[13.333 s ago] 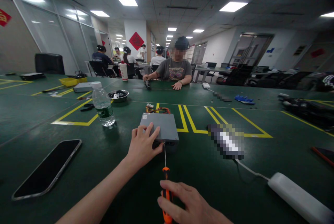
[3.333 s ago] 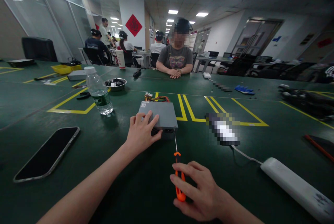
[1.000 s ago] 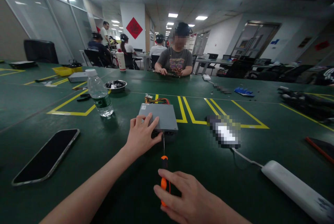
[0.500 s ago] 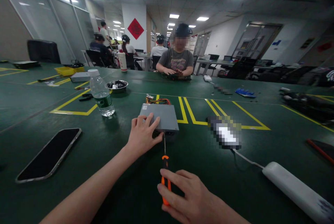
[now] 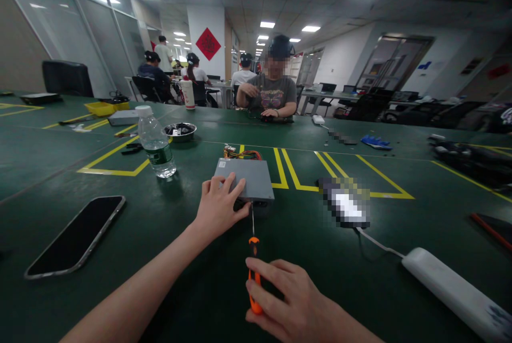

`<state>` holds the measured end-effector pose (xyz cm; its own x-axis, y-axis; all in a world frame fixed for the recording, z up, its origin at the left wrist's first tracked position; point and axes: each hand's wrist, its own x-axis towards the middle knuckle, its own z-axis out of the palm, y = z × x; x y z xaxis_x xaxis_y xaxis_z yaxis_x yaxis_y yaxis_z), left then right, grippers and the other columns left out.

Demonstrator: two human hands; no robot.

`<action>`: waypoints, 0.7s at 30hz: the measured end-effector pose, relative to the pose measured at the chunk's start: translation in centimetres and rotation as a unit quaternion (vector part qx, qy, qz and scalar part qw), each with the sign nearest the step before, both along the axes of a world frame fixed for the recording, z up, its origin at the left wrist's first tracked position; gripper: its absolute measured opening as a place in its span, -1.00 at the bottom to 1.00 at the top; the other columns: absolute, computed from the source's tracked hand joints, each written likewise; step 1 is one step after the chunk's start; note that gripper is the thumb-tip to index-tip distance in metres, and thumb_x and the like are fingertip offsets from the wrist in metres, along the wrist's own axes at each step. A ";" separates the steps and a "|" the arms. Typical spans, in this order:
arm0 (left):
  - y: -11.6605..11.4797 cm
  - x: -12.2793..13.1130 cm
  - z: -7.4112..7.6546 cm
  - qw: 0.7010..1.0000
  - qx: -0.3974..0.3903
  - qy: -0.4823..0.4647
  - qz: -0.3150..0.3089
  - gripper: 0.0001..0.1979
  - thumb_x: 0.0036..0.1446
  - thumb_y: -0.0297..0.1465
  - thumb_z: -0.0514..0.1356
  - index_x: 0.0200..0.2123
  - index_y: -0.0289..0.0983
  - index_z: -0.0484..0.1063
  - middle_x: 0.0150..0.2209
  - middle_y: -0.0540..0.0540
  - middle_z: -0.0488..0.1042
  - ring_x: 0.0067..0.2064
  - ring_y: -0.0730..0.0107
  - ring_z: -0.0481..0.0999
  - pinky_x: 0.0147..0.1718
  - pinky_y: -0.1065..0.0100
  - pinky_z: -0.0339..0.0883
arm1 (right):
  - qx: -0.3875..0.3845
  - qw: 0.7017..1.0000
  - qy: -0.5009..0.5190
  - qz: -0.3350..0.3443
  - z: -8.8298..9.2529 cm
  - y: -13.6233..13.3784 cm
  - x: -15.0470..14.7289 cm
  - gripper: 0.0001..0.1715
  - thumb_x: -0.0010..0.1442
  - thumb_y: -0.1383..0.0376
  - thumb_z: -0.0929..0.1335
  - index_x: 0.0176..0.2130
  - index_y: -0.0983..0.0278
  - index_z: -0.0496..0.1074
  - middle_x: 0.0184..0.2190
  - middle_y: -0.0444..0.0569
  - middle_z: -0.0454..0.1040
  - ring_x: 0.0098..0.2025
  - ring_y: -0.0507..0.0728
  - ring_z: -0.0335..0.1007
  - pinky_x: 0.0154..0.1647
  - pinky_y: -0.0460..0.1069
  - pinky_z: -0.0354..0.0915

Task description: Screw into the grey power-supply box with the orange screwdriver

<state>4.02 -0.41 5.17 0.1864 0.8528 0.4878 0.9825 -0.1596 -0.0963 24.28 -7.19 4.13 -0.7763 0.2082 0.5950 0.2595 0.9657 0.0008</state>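
A grey metal power supply box [image 5: 252, 180] lies on the green table, coloured wires [image 5: 242, 154] trailing from its far end. My left hand [image 5: 219, 208] presses down on its near left corner, fingers spread. My right hand [image 5: 294, 300] is closed round the orange handle of a screwdriver [image 5: 253, 273]. The thin shaft points away from me and its tip meets the box's near face, just right of my left fingers.
A dark phone [image 5: 74, 237] lies at the left, a water bottle [image 5: 156, 143] and a metal bowl [image 5: 180, 130] behind it. A white power strip [image 5: 456, 292] with its cable sits at the right. A person [image 5: 269, 95] sits across the table; several others sit farther back.
My hands and the screwdriver have hardly moved in the last second. About three seconds ago the screwdriver tip was at the box's right corner. The person opposite has raised one hand.
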 end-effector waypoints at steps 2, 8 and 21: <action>0.0 0.0 0.0 1.000 0.001 0.000 0.000 -0.50 0.08 -0.09 0.03 0.08 -0.12 0.23 0.12 -0.14 0.25 0.00 -0.02 0.21 -0.14 0.04 0.10 | -0.005 1.000 0.024 -0.002 -0.5 0.1 0.1 -0.73 0.31 0.19 0.19 -0.21 0.34 0.31 -0.14 0.16 0.47 -0.32 0.07 0.46 -0.32 -0.04 0.37; 0.0 0.0 0.0 1.000 0.000 0.005 0.001 -0.49 0.08 -0.07 0.02 0.08 -0.13 0.23 0.12 -0.15 0.25 0.00 -0.03 0.20 -0.14 0.03 0.10 | -0.052 0.997 -0.055 -0.011 -0.3 0.0 0.1 -0.68 0.25 0.17 0.24 -0.06 0.32 0.29 -0.06 0.16 0.41 -0.16 0.14 0.43 -0.22 -0.01 0.37; 0.0 0.0 0.0 1.000 0.002 0.003 -0.001 -0.50 0.09 -0.08 0.02 0.07 -0.13 0.24 0.11 -0.16 0.24 0.00 -0.02 0.20 -0.14 0.04 0.10 | -0.049 0.998 -0.041 -0.010 -0.2 0.0 0.3 -0.69 0.28 0.18 0.19 -0.06 0.30 0.30 -0.08 0.18 0.42 -0.09 0.15 0.41 -0.21 -0.01 0.37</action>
<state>4.02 -0.44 5.17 0.1906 0.8502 0.4907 0.9816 -0.1607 -0.1029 24.53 -7.18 3.90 -0.8162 0.2793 0.5058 0.2826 0.9565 -0.0721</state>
